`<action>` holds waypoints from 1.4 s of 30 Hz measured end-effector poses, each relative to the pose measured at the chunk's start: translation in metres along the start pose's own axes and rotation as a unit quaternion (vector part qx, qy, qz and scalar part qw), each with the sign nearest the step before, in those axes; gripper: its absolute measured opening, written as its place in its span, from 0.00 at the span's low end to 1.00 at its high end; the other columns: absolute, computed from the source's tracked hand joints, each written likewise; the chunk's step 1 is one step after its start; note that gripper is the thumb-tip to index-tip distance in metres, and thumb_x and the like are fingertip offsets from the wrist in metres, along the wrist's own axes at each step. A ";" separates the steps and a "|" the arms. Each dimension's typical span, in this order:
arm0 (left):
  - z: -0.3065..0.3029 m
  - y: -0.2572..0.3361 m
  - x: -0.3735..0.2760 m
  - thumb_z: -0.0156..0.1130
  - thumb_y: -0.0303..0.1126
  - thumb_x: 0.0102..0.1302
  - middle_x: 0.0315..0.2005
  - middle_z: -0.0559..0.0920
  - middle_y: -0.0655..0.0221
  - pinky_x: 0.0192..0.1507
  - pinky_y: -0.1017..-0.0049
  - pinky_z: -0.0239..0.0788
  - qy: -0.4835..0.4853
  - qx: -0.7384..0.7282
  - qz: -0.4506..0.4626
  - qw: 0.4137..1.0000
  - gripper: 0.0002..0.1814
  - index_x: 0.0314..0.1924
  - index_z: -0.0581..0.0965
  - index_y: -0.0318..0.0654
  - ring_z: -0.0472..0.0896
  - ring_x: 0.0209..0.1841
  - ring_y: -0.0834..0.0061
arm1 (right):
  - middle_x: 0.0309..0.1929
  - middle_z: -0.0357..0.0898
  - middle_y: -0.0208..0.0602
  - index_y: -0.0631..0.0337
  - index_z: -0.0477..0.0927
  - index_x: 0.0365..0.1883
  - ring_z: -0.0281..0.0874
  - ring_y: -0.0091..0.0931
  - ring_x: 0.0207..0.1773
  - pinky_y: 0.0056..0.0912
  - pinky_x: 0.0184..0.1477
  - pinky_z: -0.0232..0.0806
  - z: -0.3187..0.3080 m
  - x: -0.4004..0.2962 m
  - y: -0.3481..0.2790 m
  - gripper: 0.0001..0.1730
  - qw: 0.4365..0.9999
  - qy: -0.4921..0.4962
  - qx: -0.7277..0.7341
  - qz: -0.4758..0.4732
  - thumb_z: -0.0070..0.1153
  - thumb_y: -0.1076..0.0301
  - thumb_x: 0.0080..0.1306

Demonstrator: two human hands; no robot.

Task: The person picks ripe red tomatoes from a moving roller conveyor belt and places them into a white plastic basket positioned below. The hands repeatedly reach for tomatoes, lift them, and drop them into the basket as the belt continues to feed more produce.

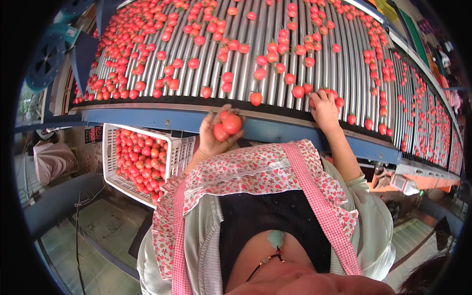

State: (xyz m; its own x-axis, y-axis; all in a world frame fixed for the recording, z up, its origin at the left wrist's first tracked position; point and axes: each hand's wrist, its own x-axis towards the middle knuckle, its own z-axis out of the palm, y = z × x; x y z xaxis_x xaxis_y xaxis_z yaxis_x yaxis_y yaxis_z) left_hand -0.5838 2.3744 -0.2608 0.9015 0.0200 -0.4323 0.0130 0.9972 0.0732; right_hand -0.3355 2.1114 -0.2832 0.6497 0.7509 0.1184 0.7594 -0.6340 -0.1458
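Observation:
My left hand (211, 137) is palm up at the near edge of the roller conveyor (250, 33), cupped around several red tomatoes (232, 124). It is beside the blue side rail (280, 132), close to my flowered apron (243, 166). Farther right, my right hand (325, 111) reaches over the rail onto the metal rollers. Its fingers are around a tomato (312, 102) at their left side, and more tomatoes (339, 102) touch them on the right. Loose tomatoes lie scattered over the rollers, some with green stems.
A white plastic crate (171, 155) full of tomatoes stands below the rail at left. Tomatoes crowd the conveyor's left end near a blue motor or fan housing (46, 57). At right, a second roller section (424, 121) carries smaller tomatoes, and a white bottle (404, 185) lies below it.

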 end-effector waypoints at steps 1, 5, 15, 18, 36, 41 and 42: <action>0.001 0.003 0.000 0.55 0.57 0.64 0.55 0.74 0.66 0.57 0.50 0.67 0.012 -0.007 0.023 1.000 0.30 0.60 0.69 0.50 0.69 0.63 0.59 | 0.44 0.75 0.41 0.51 0.78 0.49 0.71 0.45 0.47 0.44 0.50 0.69 -0.011 0.004 0.002 0.22 0.999 -0.013 0.042 0.028 0.60 0.74 0.53; -0.008 0.000 0.004 0.55 0.57 0.64 0.56 0.74 0.66 0.60 0.44 0.62 -0.009 -0.004 0.052 0.999 0.28 0.58 0.71 0.50 0.68 0.64 0.58 | 0.49 0.78 0.36 0.59 0.75 0.52 0.75 0.29 0.53 0.33 0.54 0.68 -0.022 -0.002 0.006 0.21 0.892 -0.046 0.426 0.146 0.60 0.75 0.58; 0.029 -0.015 -0.010 0.53 0.60 0.65 0.58 0.71 0.60 0.61 0.57 0.67 0.015 0.138 -0.029 0.990 0.36 0.64 0.64 0.44 0.73 0.59 0.59 | 0.45 0.79 0.34 0.60 0.76 0.46 0.77 0.30 0.47 0.34 0.51 0.70 -0.043 0.041 -0.163 0.26 0.842 -0.085 0.512 -0.145 0.73 0.67 0.49; -0.007 -0.009 -0.020 0.54 0.63 0.66 0.57 0.71 0.60 0.61 0.59 0.69 -0.011 0.060 -0.035 0.998 0.38 0.65 0.63 0.44 0.74 0.58 0.61 | 0.44 0.77 0.35 0.58 0.78 0.44 0.74 0.36 0.47 0.38 0.49 0.69 -0.036 0.052 -0.197 0.25 0.844 -0.053 0.476 -0.241 0.72 0.64 0.47; -0.086 0.144 -0.245 0.63 0.45 0.64 0.57 0.73 0.62 0.65 0.60 0.64 0.198 0.190 0.420 0.865 0.34 0.66 0.65 0.41 0.71 0.62 0.62 | 0.45 0.77 0.43 0.61 0.77 0.47 0.73 0.40 0.51 0.41 0.54 0.66 -0.004 0.194 -0.309 0.18 0.840 -0.145 0.438 -0.286 0.62 0.63 0.62; -0.101 0.196 -0.262 0.61 0.36 0.66 0.57 0.73 0.66 0.67 0.71 0.59 0.454 0.379 0.425 0.685 0.22 0.59 0.73 0.40 0.67 0.65 0.70 | 0.45 0.78 0.39 0.59 0.76 0.49 0.73 0.40 0.52 0.41 0.53 0.67 0.038 0.266 -0.363 0.18 0.864 -0.079 0.341 -0.362 0.61 0.66 0.60; -0.100 0.207 -0.255 0.61 0.36 0.66 0.56 0.73 0.66 0.66 0.71 0.58 0.482 0.425 0.423 0.639 0.21 0.58 0.74 0.40 0.67 0.65 0.71 | 0.47 0.77 0.37 0.57 0.75 0.49 0.72 0.40 0.53 0.42 0.53 0.67 0.051 0.282 -0.374 0.19 0.867 -0.082 0.323 -0.371 0.61 0.68 0.59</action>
State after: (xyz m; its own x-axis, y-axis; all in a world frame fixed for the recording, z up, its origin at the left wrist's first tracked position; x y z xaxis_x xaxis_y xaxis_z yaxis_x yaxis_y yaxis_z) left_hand -0.8543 2.5831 -0.2250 0.0612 0.9693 -0.2383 0.2976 0.2102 0.9313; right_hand -0.4377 2.5701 -0.2456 -0.0623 0.9577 0.2810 0.7545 0.2295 -0.6149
